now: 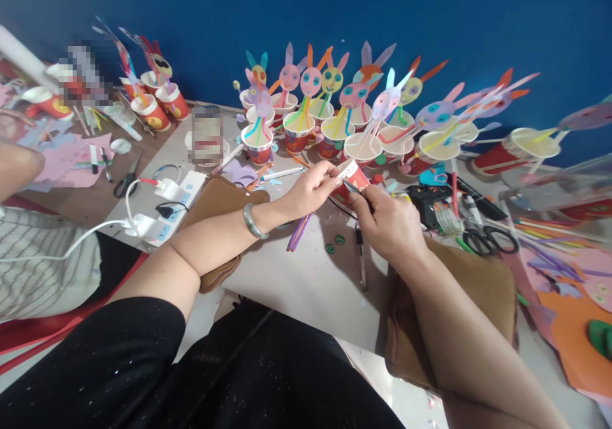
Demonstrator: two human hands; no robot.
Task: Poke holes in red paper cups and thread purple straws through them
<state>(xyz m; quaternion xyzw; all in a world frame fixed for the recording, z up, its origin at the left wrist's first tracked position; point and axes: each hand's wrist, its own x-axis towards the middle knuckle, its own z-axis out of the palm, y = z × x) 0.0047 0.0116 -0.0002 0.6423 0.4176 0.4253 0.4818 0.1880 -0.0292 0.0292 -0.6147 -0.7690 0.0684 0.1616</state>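
Observation:
My left hand (313,190) is closed, its fingers pinching the edge of a red and white paper cup (358,175). My right hand (394,222) is wrapped round a pointed blade tool (352,187), whose tip meets the cup near its pale rim. Most of the tool is hidden in the fist, so its exact kind is unclear. Below the left hand lie purple sticks (300,232). Two small green discs (335,244) and a pen (361,260) lie on the table under the cup.
Paper cups with rabbit-faced figures (310,85) line the blue wall. A power strip (184,203) and brown cushion (224,209) are left. On the right are scissors (490,239), a black glue gun (425,203) and another brown cushion (459,295). A person's arm (19,164) shows far left.

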